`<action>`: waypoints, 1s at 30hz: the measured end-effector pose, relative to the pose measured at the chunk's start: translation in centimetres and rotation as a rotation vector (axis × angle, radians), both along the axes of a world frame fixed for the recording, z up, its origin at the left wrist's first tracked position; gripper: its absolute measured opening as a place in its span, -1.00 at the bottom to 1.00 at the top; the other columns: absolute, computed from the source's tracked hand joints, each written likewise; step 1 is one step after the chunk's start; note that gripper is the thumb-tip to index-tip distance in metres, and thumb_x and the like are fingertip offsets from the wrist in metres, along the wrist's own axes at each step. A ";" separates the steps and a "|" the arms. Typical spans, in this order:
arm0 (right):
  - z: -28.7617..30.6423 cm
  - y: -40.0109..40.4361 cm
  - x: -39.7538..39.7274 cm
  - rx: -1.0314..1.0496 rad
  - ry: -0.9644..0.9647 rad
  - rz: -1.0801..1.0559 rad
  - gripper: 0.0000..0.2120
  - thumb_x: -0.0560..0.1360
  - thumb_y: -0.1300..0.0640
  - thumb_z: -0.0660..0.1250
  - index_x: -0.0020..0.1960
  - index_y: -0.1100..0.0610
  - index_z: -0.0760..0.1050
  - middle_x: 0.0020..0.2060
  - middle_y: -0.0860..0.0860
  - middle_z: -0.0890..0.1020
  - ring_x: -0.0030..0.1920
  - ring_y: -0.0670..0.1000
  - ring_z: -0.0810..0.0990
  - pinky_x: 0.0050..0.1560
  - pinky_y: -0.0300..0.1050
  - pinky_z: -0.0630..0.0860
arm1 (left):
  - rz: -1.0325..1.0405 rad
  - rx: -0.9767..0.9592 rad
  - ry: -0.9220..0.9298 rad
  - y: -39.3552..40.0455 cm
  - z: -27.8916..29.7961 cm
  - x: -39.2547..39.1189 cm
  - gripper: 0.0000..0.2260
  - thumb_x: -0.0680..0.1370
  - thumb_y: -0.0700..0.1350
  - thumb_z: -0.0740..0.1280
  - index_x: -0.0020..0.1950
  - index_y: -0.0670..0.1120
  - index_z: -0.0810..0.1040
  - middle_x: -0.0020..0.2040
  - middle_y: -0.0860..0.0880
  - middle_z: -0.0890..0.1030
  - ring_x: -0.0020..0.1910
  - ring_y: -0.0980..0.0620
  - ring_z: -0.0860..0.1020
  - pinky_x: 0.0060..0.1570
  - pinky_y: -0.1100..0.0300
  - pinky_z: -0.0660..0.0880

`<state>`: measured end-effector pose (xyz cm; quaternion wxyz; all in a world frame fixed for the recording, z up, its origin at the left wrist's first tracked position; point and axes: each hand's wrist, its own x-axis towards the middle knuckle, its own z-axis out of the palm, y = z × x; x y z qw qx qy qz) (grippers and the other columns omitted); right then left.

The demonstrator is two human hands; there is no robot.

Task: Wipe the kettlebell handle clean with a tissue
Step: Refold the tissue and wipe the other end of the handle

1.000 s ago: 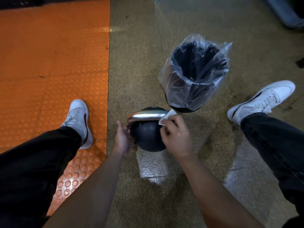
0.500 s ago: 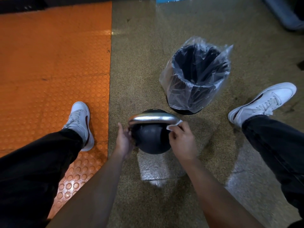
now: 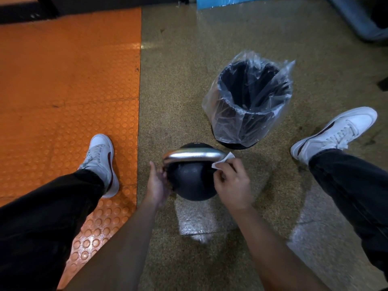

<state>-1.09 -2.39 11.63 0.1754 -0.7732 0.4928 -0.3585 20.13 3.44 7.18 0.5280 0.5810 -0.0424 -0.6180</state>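
Observation:
A black kettlebell [image 3: 192,181] stands on the speckled floor between my feet, its shiny silver handle [image 3: 194,155] arched across the top. My right hand [image 3: 232,185] pinches a small white tissue [image 3: 223,160] against the handle's right end. My left hand [image 3: 157,184] rests flat against the kettlebell's left side, just under the handle's left end, steadying it. Part of the tissue is hidden under my fingers.
A black bin lined with a clear plastic bag [image 3: 249,101] stands just behind and right of the kettlebell. An orange studded mat [image 3: 69,80] covers the floor on the left. My white shoes [image 3: 102,162] [image 3: 336,131] flank the kettlebell.
My right hand has slid the tissue rightward along the handle, from near its middle-right to the right end. The left hand has stayed against the kettlebell.

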 end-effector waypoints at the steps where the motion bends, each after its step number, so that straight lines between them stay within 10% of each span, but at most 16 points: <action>1: -0.1 0.2 0.4 -0.016 0.009 0.036 -0.83 0.44 0.33 0.41 -0.02 0.16 0.69 -0.08 0.07 0.56 -0.19 -0.01 0.58 -0.08 -0.21 0.59 | 0.002 0.004 0.001 0.0 -0.1 0.0 -0.25 0.55 0.45 -0.20 0.54 0.06 0.33 0.49 -0.01 0.43 0.54 -0.10 0.25 0.48 -0.36 0.05; 30: -1.0 0.1 0.4 -0.028 -0.022 -0.014 -0.81 0.44 0.35 0.44 0.00 0.15 0.71 -0.12 0.06 0.60 -0.20 0.01 0.60 -0.07 -0.15 0.61 | -0.018 0.014 0.007 0.1 -0.7 0.4 -0.23 0.53 0.48 -0.19 0.56 0.08 0.29 0.50 0.02 0.42 0.54 -0.06 0.23 0.50 -0.30 0.02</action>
